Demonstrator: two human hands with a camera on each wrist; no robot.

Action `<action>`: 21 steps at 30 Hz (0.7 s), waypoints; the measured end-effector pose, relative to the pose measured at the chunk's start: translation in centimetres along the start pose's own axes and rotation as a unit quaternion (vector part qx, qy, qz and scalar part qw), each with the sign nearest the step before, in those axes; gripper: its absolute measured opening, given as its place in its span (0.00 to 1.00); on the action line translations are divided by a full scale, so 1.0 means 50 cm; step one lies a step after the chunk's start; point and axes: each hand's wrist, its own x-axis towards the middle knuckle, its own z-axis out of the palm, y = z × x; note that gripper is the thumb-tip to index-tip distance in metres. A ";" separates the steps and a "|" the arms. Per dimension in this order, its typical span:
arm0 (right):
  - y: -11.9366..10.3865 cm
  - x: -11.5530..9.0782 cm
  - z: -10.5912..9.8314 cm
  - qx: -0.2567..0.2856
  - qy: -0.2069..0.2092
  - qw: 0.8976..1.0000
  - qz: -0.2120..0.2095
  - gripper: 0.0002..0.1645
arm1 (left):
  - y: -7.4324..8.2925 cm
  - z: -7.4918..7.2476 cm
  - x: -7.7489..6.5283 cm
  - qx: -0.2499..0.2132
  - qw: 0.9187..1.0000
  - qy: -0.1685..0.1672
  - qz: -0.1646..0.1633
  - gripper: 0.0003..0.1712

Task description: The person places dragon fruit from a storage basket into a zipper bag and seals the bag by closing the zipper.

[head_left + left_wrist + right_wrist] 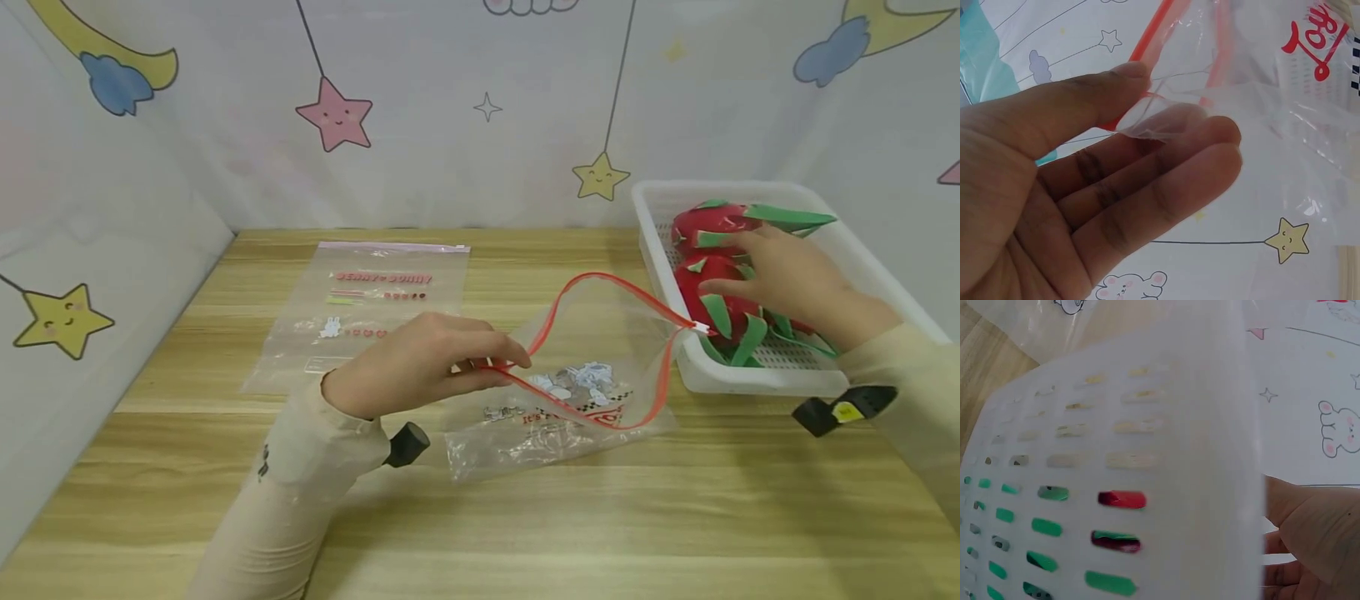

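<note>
My left hand [427,362] pinches the red zip rim of a clear zip bag [555,437] between thumb and fingers. The bag's mouth gapes wide, and its printed body lies on the table. In the left wrist view, the thumb presses the red rim [1147,37] while the other fingers extend below the film. Over at the right, my right hand [798,275] reaches into a white plastic basket [757,382], its fingers spread over two red dragon fruits [708,283] with green leaves. In the right wrist view, the basket wall [1210,456] hides most of its fingers.
Flat on the wooden table [525,542], a second clear zip bag [300,333] with a lilac top edge lies left of the held one. A white cloth wall [450,167] with printed stars stands behind. The red bag's slider corner meets the basket's left rim.
</note>
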 end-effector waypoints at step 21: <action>0.008 0.026 0.062 -0.006 -0.047 0.998 0.040 0.59 | 0.002 0.002 0.000 0.023 1.000 0.008 0.008 0.13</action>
